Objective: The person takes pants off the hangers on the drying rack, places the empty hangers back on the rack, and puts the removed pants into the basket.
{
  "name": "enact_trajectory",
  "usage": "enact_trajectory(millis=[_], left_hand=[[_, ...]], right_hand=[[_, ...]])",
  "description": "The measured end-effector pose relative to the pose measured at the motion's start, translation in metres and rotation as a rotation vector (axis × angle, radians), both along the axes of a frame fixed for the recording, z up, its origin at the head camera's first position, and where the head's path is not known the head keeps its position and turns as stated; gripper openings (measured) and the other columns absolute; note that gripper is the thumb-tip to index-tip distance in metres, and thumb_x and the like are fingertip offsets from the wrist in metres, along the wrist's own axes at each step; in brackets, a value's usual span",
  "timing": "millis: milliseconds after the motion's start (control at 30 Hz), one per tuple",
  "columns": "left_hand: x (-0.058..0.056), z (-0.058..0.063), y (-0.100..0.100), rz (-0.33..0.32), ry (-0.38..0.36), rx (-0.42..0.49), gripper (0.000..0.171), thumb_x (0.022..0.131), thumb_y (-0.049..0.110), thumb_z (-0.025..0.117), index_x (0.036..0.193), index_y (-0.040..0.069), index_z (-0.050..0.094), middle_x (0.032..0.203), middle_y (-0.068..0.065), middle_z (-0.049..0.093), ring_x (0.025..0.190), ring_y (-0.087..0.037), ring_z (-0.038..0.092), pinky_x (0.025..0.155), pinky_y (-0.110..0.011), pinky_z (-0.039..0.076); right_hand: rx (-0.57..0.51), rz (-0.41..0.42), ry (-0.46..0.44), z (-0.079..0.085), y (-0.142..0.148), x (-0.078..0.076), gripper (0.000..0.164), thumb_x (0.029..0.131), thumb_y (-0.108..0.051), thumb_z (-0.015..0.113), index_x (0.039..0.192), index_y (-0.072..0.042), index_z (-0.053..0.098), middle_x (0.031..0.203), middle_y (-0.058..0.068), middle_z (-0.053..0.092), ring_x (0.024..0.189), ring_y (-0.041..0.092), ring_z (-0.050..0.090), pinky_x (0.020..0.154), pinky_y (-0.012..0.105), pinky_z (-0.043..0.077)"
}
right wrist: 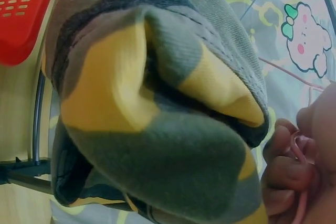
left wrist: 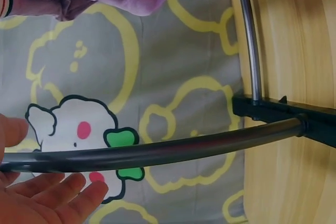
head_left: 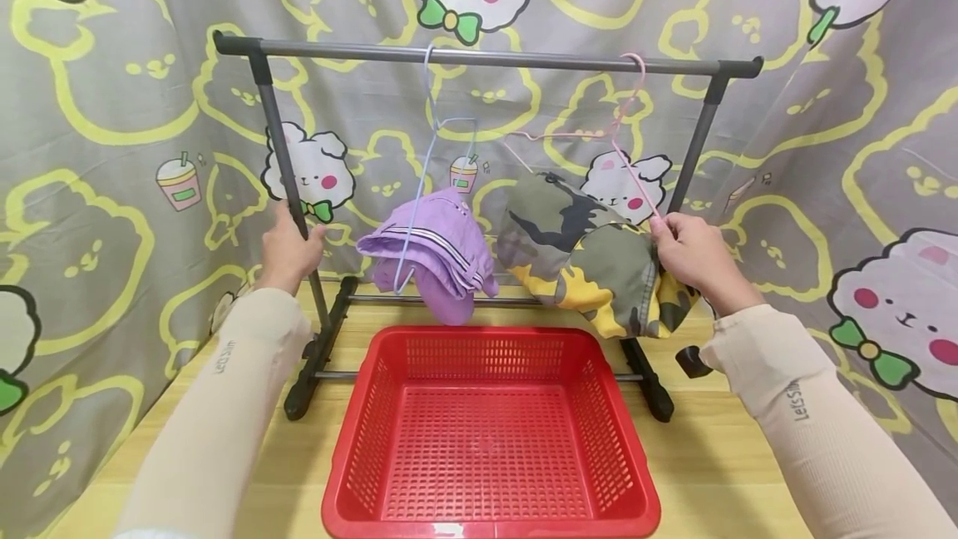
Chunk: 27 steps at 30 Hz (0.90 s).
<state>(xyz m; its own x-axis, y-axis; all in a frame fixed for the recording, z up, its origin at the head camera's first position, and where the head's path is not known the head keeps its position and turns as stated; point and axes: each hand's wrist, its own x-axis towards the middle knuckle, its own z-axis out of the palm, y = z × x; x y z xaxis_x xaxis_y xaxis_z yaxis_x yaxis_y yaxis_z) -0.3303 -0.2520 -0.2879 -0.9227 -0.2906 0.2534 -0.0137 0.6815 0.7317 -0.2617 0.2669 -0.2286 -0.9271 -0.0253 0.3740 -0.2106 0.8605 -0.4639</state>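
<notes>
okay, so both hanger hooks are over the rail (head_left: 509, 59), and it looks to me like the step in hand is sorting out the right-hand one. the right hand (head_left: 696, 256) has its fingers curled round the wire of the pink hanger (head_left: 636, 178), close to its lower end, with the camo garment (head_left: 599, 256) slung on it, bunched up just beside that hand. the left hand (head_left: 290, 249) is well apart from it over at the left post (head_left: 279, 135) of the rack, post between thumb and fingers, fingers pretty loose and straight, not wrapped tight. can't tell how hard it's pressing there, if at all.

nearer the middle, the purple garment (head_left: 441, 239) hangs folded on the blue hanger (head_left: 423, 177), neither hand on it. red basket (head_left: 404, 529) is down in front.

imo the next move calls for keeping that pink wire under control, then either nudging it along the rail or lifting its hook clear. yank it and the camo bundle could slide off.
</notes>
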Motion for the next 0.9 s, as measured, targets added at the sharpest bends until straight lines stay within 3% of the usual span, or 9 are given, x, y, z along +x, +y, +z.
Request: enact_trajectory(millis=[267,567,900], left_hand=[[-0.001,0.000,0.004,0.023,-0.012,0.021,0.066,0.103,0.026,0.040,0.155,0.017,0.000,0.130,-0.037,0.045,0.125,-0.053,0.039,0.101,-0.059,0.034],[-0.001,-0.006,0.006,0.060,0.023,0.064,0.058,0.105,0.024,0.037,0.155,0.021,0.008,0.125,-0.035,0.051,0.120,-0.053,0.044,0.098,-0.058,0.037],[-0.002,-0.011,0.002,0.072,0.024,0.053,0.043,0.105,0.024,0.036,0.145,0.011,0.028,0.126,-0.032,0.052,0.122,-0.052,0.043,0.099,-0.057,0.037]], right_hand=[[0.024,-0.024,0.003,0.003,-0.001,0.000,0.044,0.104,-0.033,0.033,0.085,-0.001,0.055,0.069,0.012,0.049,0.061,0.027,0.046,0.052,0.037,0.036],[-0.012,-0.060,0.023,0.000,0.004,-0.005,0.043,0.103,-0.034,0.036,0.092,0.001,0.059,0.074,0.015,0.053,0.061,0.027,0.046,0.050,0.037,0.036],[0.008,-0.074,0.108,-0.004,0.006,-0.006,0.044,0.103,-0.034,0.037,0.082,-0.001,0.057,0.067,0.011,0.050,0.057,0.026,0.045,0.048,0.037,0.035]])
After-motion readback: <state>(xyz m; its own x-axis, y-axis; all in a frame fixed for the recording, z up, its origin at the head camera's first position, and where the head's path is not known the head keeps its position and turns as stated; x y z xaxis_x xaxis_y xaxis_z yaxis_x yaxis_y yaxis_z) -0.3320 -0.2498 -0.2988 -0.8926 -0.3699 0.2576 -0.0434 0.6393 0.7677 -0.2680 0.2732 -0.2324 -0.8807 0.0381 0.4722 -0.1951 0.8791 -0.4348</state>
